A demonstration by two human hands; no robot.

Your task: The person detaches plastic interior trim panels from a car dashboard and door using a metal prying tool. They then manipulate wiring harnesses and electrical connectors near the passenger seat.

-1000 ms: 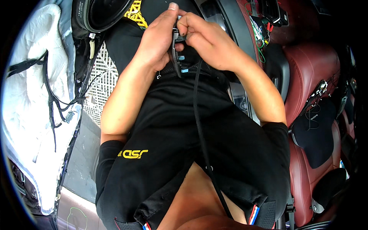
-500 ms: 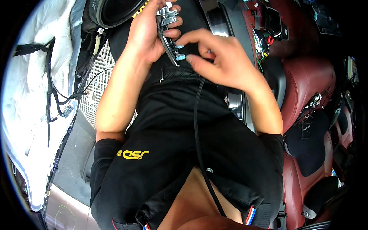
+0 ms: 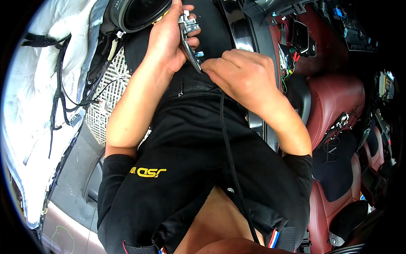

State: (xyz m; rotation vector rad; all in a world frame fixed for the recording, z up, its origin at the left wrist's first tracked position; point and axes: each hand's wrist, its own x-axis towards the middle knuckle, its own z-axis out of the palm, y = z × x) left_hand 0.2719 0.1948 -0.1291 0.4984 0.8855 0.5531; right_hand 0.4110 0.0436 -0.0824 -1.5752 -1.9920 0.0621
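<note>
My left hand (image 3: 163, 46), at the top of the view, is closed around a narrow dark trim piece (image 3: 191, 58) with silver-grey plastic mounts along one side. The piece is tilted, its lower end pointing down toward my lap. A small light blue clip (image 3: 199, 54) sits near that lower end. My right hand (image 3: 247, 76) is closed, thumb and forefinger pinched together right at the lower end of the trim piece. Its fingertips cover what they pinch there, so I cannot make it out.
A round black speaker (image 3: 146, 12) is beyond my left hand. White sheeting (image 3: 76, 25) with a dark wiring harness (image 3: 62, 84) lies at left. Burgundy seats (image 3: 334, 99), loose coloured wires (image 3: 284, 59) and a black air vent (image 3: 301, 36) are at right. A black cord (image 3: 225, 127) hangs over my front.
My right fingers, spread apart before, have closed into a pinch at the trim's lower end. The lower of two blue clips no longer shows. The view has shifted slightly.
</note>
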